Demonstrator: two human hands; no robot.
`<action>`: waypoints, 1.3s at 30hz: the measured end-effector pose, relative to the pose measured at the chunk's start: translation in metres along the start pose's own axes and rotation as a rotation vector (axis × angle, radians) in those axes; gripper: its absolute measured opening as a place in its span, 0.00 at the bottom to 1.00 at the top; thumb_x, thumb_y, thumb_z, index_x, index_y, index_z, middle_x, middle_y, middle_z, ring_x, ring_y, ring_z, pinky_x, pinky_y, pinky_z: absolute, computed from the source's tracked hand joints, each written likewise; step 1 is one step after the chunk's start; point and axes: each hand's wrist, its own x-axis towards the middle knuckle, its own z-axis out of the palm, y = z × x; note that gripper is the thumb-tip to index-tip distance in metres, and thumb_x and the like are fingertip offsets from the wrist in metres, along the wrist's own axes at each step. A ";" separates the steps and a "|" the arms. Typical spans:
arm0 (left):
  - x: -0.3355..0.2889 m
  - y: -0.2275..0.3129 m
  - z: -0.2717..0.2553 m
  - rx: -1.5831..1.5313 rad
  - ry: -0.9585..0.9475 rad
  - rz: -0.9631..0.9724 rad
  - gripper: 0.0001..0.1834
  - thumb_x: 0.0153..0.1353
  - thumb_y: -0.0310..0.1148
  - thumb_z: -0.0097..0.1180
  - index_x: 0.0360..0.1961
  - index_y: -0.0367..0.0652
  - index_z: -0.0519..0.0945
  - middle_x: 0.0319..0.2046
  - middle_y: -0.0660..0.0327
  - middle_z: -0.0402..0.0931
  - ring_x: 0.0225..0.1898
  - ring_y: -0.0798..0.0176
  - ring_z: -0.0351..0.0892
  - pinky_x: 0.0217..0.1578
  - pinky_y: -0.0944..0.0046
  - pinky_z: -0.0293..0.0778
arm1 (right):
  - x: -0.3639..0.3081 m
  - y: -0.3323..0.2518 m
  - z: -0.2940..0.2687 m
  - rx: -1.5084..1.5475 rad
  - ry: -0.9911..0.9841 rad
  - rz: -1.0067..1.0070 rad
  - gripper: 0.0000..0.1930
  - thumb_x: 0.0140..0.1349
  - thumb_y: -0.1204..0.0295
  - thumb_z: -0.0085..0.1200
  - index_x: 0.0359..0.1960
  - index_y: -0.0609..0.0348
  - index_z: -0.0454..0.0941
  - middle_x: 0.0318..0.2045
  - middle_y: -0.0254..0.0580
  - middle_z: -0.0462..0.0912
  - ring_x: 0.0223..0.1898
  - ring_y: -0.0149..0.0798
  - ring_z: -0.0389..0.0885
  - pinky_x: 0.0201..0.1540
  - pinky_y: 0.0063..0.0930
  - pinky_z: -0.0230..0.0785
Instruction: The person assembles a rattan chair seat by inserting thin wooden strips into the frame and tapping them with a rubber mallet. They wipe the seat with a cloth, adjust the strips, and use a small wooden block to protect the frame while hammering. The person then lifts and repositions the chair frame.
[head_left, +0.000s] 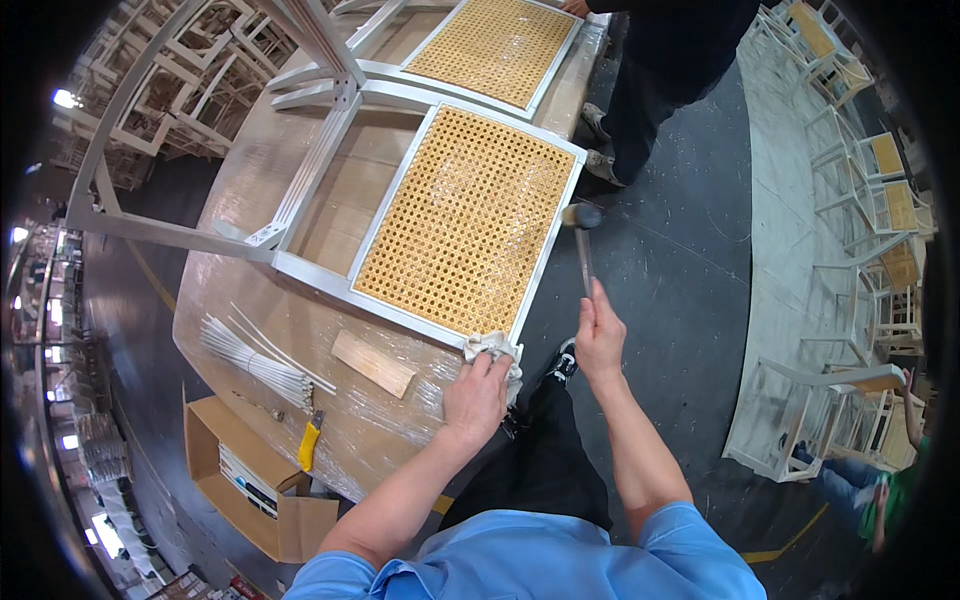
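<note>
A white chair frame with a woven cane panel (465,215) lies on its back on the wrapped table. My left hand (475,395) holds a crumpled white cloth (492,350) against the panel frame's near corner. In my right hand (600,340) is a mallet (584,222), gripped by its handle, its dark head raised beside the frame's right edge. The head looks apart from the frame. Left of my left hand, a small wooden block (372,364) lies on the plastic wrap. Beside it is a bundle of thin white strips (258,362).
A yellow utility knife (309,443) lies at the table's near edge, above an open cardboard box (235,470). A second cane-panelled frame (490,50) lies farther back, with a person in dark clothes (670,80) beside it. Several chairs (885,200) stand along the right.
</note>
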 end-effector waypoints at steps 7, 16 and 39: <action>0.008 0.016 -0.016 -0.021 -0.054 0.012 0.18 0.65 0.32 0.60 0.57 0.49 0.82 0.47 0.55 0.78 0.46 0.46 0.83 0.42 0.48 0.80 | 0.002 0.004 -0.001 0.051 0.071 -0.059 0.20 0.74 0.69 0.52 0.64 0.63 0.76 0.37 0.63 0.85 0.41 0.61 0.86 0.44 0.43 0.77; 0.142 0.044 0.010 0.132 0.022 0.265 0.19 0.60 0.30 0.63 0.53 0.44 0.78 0.50 0.52 0.75 0.51 0.46 0.81 0.40 0.50 0.84 | 0.007 0.039 -0.063 0.106 0.021 0.217 0.20 0.73 0.71 0.53 0.63 0.64 0.77 0.37 0.55 0.87 0.35 0.46 0.88 0.42 0.35 0.77; 0.117 0.027 -0.009 0.131 -0.227 0.271 0.15 0.64 0.30 0.60 0.52 0.43 0.80 0.46 0.52 0.77 0.41 0.44 0.83 0.40 0.48 0.82 | -0.028 0.053 -0.119 0.255 0.029 0.332 0.20 0.74 0.75 0.52 0.65 0.68 0.76 0.27 0.32 0.75 0.27 0.25 0.72 0.31 0.23 0.68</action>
